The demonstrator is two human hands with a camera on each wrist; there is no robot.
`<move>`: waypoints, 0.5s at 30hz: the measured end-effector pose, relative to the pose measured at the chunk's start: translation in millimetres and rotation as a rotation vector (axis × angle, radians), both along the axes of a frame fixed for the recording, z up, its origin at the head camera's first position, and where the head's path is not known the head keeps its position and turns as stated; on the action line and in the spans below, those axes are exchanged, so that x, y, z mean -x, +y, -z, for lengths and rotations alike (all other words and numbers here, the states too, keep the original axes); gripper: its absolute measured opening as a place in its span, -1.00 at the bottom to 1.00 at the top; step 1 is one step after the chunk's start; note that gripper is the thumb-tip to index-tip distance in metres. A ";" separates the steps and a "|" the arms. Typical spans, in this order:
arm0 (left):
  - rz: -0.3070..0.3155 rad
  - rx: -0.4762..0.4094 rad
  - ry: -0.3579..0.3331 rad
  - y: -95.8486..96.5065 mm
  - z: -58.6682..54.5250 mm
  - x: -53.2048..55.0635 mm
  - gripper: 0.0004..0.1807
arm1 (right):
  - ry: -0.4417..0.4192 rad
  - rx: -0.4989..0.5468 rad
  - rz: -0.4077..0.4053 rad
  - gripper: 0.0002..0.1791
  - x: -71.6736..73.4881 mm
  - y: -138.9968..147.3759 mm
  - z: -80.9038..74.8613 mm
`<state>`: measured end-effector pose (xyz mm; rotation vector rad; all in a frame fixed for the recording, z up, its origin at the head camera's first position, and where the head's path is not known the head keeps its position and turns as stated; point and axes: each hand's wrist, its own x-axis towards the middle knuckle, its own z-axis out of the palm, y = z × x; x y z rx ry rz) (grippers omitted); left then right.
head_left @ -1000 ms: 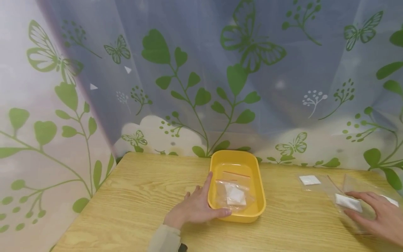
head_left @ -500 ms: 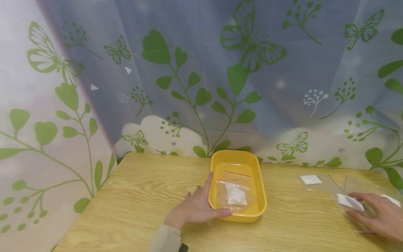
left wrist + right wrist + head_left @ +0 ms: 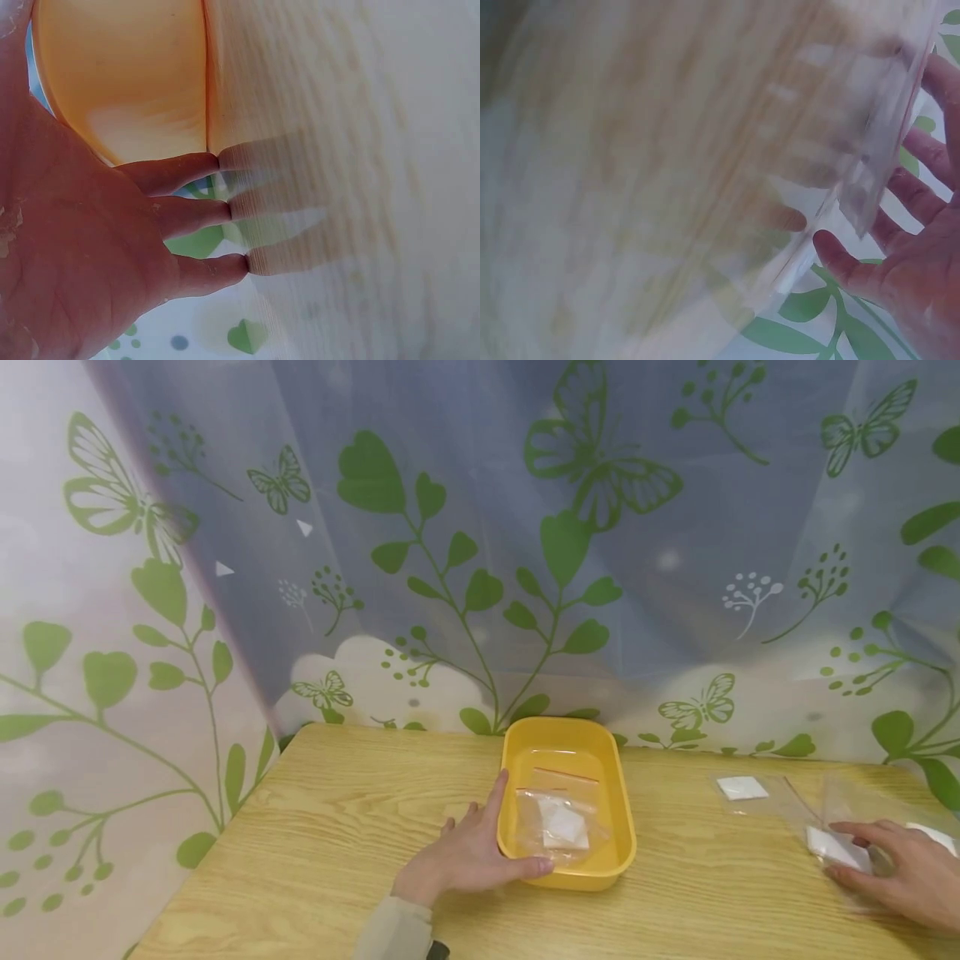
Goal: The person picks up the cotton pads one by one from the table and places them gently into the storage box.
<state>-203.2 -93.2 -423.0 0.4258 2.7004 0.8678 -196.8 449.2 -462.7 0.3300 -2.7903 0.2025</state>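
My left hand [image 3: 468,852] lies at the near left corner of a yellow plastic tray [image 3: 626,835]. Its thumb rests on the front rim and its index finger along the left side; the other fingers are spread, their tips on the table in the left wrist view. Inside the tray are clear zip bags [image 3: 577,787] with white square pieces. At the right, my right hand [image 3: 911,872] pinches a clear zip bag holding a white square piece [image 3: 838,849] between thumb and forefinger. The bag's loose plastic [image 3: 870,150] shows in the right wrist view.
Another bagged white square [image 3: 742,788] lies left of the right hand, and one more [image 3: 932,837] sits partly behind it. The wood-grain table [image 3: 360,810] backs onto a curtain [image 3: 465,527] printed with leaves and butterflies.
The right thumb and forefinger have closed in on the white square's bag, which has shifted slightly right and tilted on the way. The left hand and tray stay in place.
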 end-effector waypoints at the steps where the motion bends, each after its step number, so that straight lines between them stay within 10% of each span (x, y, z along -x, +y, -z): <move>1: -0.001 0.001 -0.002 0.0 -0.1 -0.1 0.40 | 0.012 0.000 -0.005 -0.40 -0.2 -0.1 0.2; 15: 0.003 0.008 0.010 0.1 -0.6 -0.5 0.39 | -0.086 0.043 -0.001 -0.61 0.7 -0.1 -3.8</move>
